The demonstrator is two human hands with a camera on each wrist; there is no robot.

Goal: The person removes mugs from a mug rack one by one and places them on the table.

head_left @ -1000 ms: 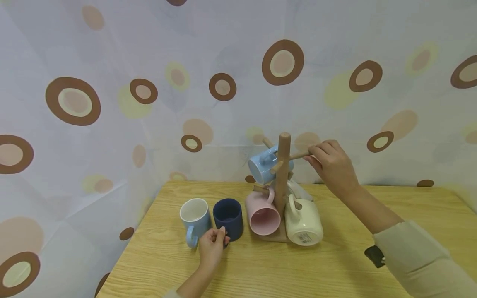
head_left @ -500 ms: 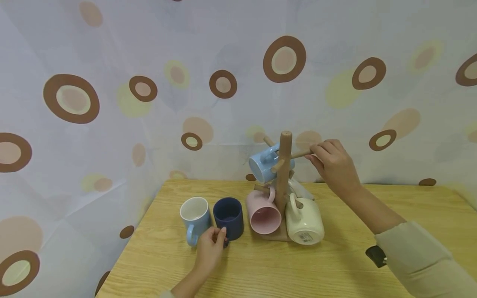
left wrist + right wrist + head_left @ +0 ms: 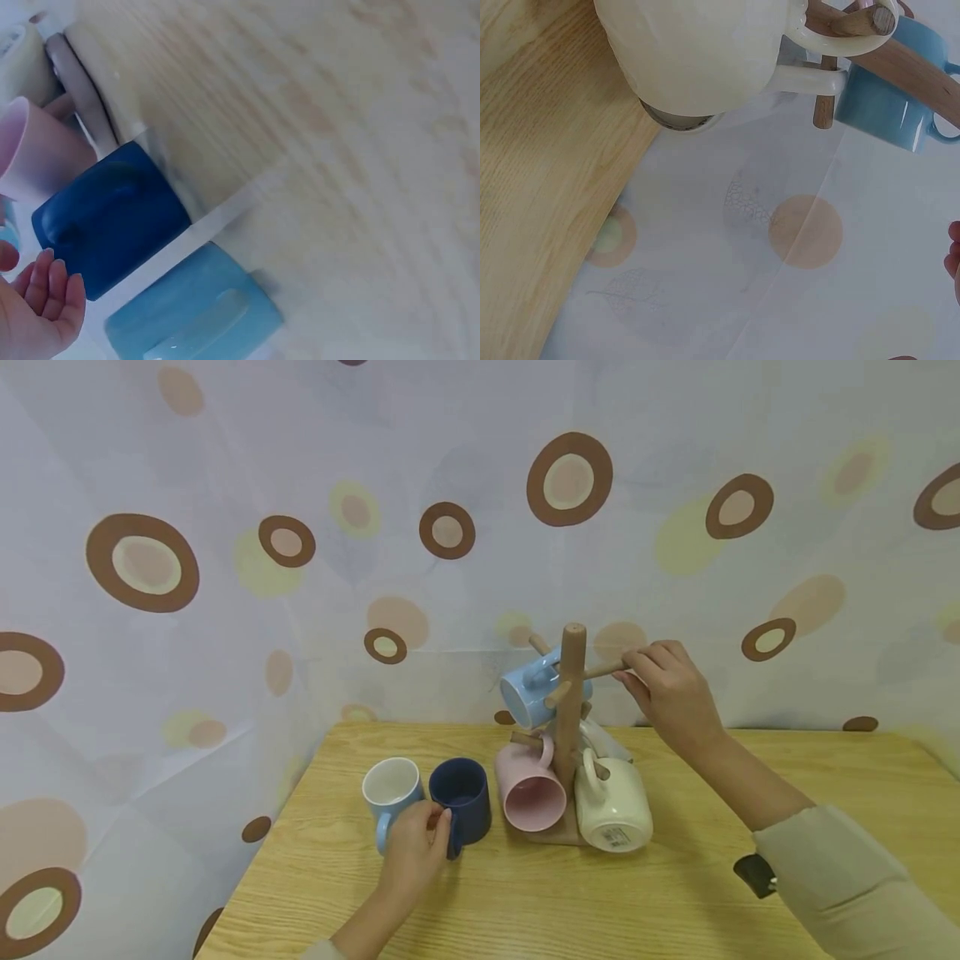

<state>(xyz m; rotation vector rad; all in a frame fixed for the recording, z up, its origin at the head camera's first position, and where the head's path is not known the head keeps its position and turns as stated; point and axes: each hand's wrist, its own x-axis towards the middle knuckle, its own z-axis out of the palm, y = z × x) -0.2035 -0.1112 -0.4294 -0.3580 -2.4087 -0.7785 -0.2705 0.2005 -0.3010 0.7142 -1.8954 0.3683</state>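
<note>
Navy mug [image 3: 474, 814] stood upright on wooden table [image 3: 540, 902], handle [image 3: 454, 842] turned toward person; left hand [image 3: 414, 839] held just beside handle, fingers loosely curled, nothing gripped; whether mug is touched cannot be told. By right hand [image 3: 671, 689], upper peg [image 3: 606, 671] of wooden mug rack [image 3: 572, 710] pinched. Light blue mug [image 3: 403, 803] partly covered by left hand. Rack post screened from navy mug by tilted pink mug [image 3: 516, 777]; cream mug [image 3: 618, 806] hung low, glossy blue mug [image 3: 527, 700] higher

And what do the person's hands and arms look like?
The left hand and right hand are bare. The right sleeve is beige and loose; only a pale left cuff shows. A small black object sits by the right sleeve.
</note>
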